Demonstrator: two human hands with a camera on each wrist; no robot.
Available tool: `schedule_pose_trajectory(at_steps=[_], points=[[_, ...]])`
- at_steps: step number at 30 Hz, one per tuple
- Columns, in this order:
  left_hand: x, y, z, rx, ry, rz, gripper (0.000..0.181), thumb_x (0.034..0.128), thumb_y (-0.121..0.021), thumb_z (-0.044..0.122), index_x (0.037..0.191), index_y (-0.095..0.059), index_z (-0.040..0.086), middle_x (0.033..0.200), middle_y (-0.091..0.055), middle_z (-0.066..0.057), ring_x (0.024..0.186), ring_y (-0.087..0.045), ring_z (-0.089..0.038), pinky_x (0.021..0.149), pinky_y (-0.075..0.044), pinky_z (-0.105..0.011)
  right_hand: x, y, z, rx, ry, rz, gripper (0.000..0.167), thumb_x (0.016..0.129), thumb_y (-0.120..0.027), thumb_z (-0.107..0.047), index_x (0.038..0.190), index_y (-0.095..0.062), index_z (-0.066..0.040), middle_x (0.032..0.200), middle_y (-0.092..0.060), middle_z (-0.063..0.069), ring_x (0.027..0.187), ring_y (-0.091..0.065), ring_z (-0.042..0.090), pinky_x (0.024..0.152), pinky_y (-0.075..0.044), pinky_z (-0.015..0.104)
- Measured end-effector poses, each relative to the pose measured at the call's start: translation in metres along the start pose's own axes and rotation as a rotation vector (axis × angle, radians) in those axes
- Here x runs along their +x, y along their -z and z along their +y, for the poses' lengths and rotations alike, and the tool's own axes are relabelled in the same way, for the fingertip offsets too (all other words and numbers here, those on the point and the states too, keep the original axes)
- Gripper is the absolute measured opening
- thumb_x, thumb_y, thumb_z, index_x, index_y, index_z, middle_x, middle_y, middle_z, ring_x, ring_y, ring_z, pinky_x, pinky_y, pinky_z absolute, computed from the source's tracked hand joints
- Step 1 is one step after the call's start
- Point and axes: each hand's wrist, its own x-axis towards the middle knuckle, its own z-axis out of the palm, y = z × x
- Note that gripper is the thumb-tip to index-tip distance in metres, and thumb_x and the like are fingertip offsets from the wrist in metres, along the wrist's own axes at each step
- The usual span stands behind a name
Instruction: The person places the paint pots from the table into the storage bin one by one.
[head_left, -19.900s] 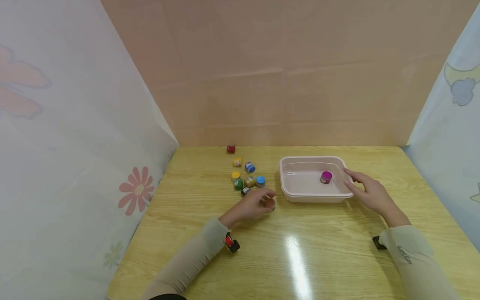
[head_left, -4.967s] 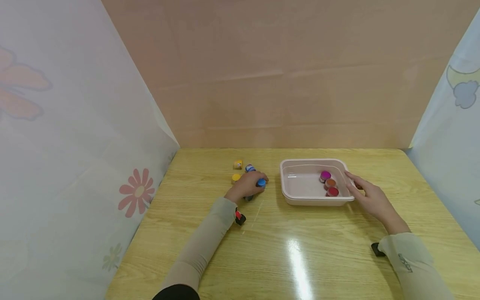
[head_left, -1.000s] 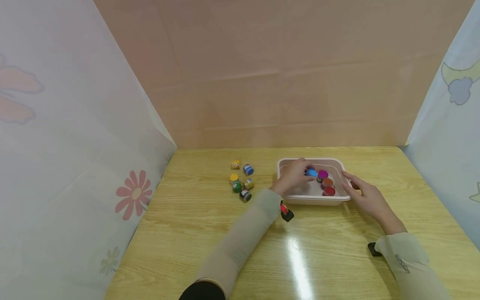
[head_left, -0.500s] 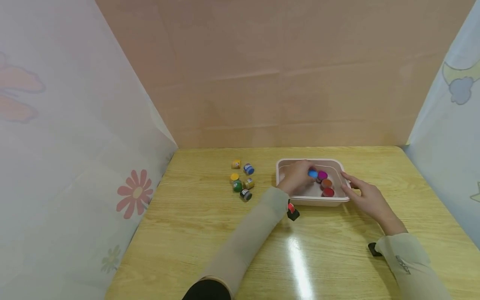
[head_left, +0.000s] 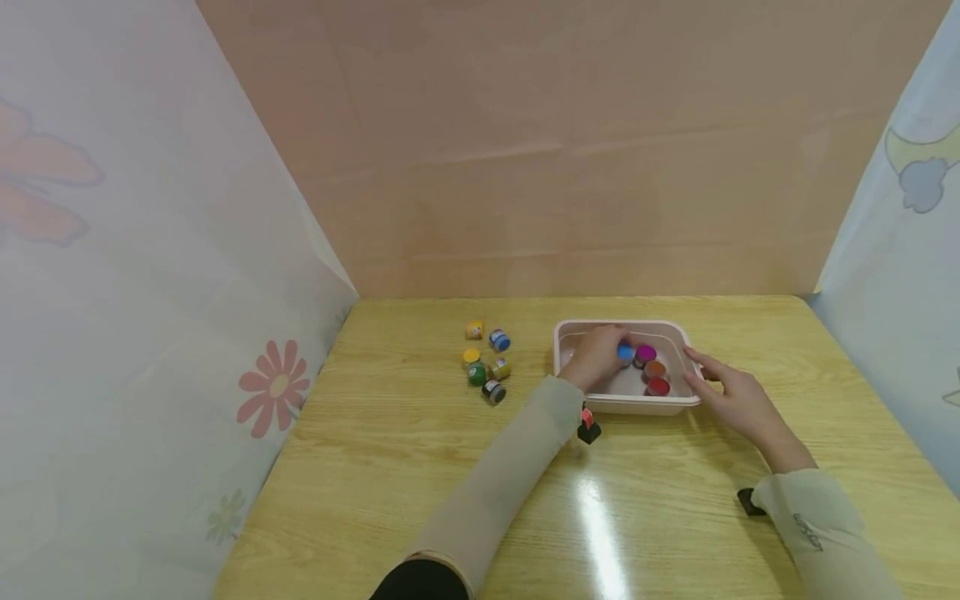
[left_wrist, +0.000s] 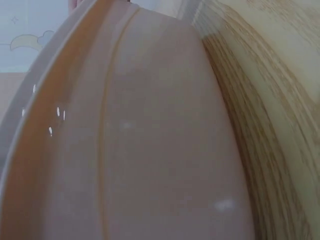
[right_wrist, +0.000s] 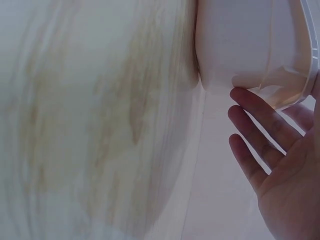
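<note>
My left hand [head_left: 596,357] is inside the pale pink tray [head_left: 643,408], its fingers around a jar with a light blue lid [head_left: 625,352]. Right beside that jar stand a purple-lidded jar [head_left: 645,355], an orange-brown one [head_left: 655,370] and a red one [head_left: 657,387]. At the tray's right end, my right hand [head_left: 738,404] touches the rim with thumb and forefinger. The right wrist view has this hand [right_wrist: 287,165] with fingers spread and fairly straight, one tip at the tray wall [right_wrist: 235,40]. Only the tray's outer side [left_wrist: 165,125] fills the left wrist view, fingers out of sight.
Left of the tray, several small jars lie or stand on the wooden table [head_left: 360,467]: orange-yellow [head_left: 475,330], blue [head_left: 499,339], yellow-lidded [head_left: 471,356], green [head_left: 477,375], gold [head_left: 500,368] and black [head_left: 494,392]. A brown panel [head_left: 480,208] stands behind the table.
Across the earlier frames, the red, orange-brown and light blue-lidded jars have moved from the table's left into the tray. In the last second my left hand shifted slightly; my right hand stayed at the rim.
</note>
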Motion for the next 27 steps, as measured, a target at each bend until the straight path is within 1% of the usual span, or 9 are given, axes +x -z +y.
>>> schedule_pose_trajectory(at_steps=[5, 8, 12, 17, 19, 22, 27], points=[[0.0011, -0.0006, 0.0036, 0.027, -0.008, -0.003, 0.021, 0.1000, -0.069, 0.017, 0.120, -0.072, 0.023, 0.121, -0.070, 0.007, 0.112, -0.063, -0.007, 0.101, -0.048, -0.018, 0.0000, 0.0016, -0.0006, -0.002, 0.005, 0.015, 0.057, 0.109, -0.053, -0.034, 0.155, -0.044, -0.004, 0.142, -0.051, 0.040, 0.121, -0.056, 0.061, 0.091, -0.044, 0.078], [0.0011, -0.0005, 0.0057, 0.023, -0.007, 0.000, 0.022, 0.1008, -0.068, 0.015, 0.121, -0.071, 0.021, 0.123, -0.069, 0.007, 0.114, -0.063, -0.007, 0.103, -0.048, -0.018, 0.0002, 0.0023, -0.0001, 0.001, 0.004, 0.010, 0.057, 0.109, -0.053, -0.035, 0.156, -0.043, -0.005, 0.143, -0.051, 0.040, 0.121, -0.055, 0.061, 0.092, -0.044, 0.077], [0.0001, -0.0002, 0.0075, 0.011, 0.010, -0.001, 0.025, 0.1005, -0.068, 0.014, 0.124, -0.071, 0.022, 0.127, -0.067, 0.008, 0.116, -0.062, -0.006, 0.105, -0.048, -0.018, 0.0008, 0.0023, 0.0009, 0.003, 0.006, 0.009, 0.057, 0.108, -0.053, -0.034, 0.156, -0.043, -0.005, 0.144, -0.051, 0.039, 0.121, -0.055, 0.060, 0.091, -0.045, 0.077], [-0.0011, 0.0001, 0.0087, 0.011, 0.032, -0.014, 0.036, 0.0993, -0.067, 0.011, 0.132, -0.069, 0.025, 0.137, -0.064, 0.010, 0.123, -0.060, -0.005, 0.109, -0.046, -0.019, 0.0013, 0.0021, 0.0013, -0.003, 0.002, 0.010, 0.057, 0.108, -0.053, -0.035, 0.156, -0.043, -0.005, 0.143, -0.051, 0.039, 0.121, -0.056, 0.060, 0.092, -0.044, 0.078], [-0.0015, 0.0007, 0.0088, 0.020, 0.029, -0.014, 0.039, 0.0982, -0.068, 0.009, 0.134, -0.068, 0.025, 0.139, -0.063, 0.010, 0.124, -0.060, -0.004, 0.109, -0.045, -0.019, 0.0013, 0.0018, 0.0012, -0.004, 0.001, 0.009, 0.057, 0.109, -0.053, -0.035, 0.156, -0.043, -0.004, 0.143, -0.051, 0.040, 0.121, -0.056, 0.061, 0.092, -0.043, 0.078], [-0.0024, 0.0016, 0.0077, 0.021, 0.023, -0.006, 0.041, 0.0960, -0.069, 0.007, 0.134, -0.069, 0.025, 0.138, -0.064, 0.010, 0.123, -0.060, -0.004, 0.108, -0.046, -0.018, 0.0011, 0.0010, 0.0009, -0.007, -0.003, 0.004, 0.058, 0.109, -0.052, -0.035, 0.156, -0.043, -0.003, 0.143, -0.051, 0.040, 0.121, -0.056, 0.060, 0.093, -0.044, 0.078], [-0.0031, 0.0012, 0.0033, 0.010, 0.007, 0.002, 0.041, 0.0950, -0.071, 0.009, 0.133, -0.069, 0.024, 0.132, -0.066, 0.010, 0.119, -0.061, -0.004, 0.105, -0.047, -0.018, 0.0005, -0.0002, -0.0004, -0.003, -0.007, -0.008, 0.058, 0.109, -0.051, -0.035, 0.156, -0.043, -0.003, 0.144, -0.051, 0.039, 0.121, -0.056, 0.061, 0.093, -0.044, 0.077]])
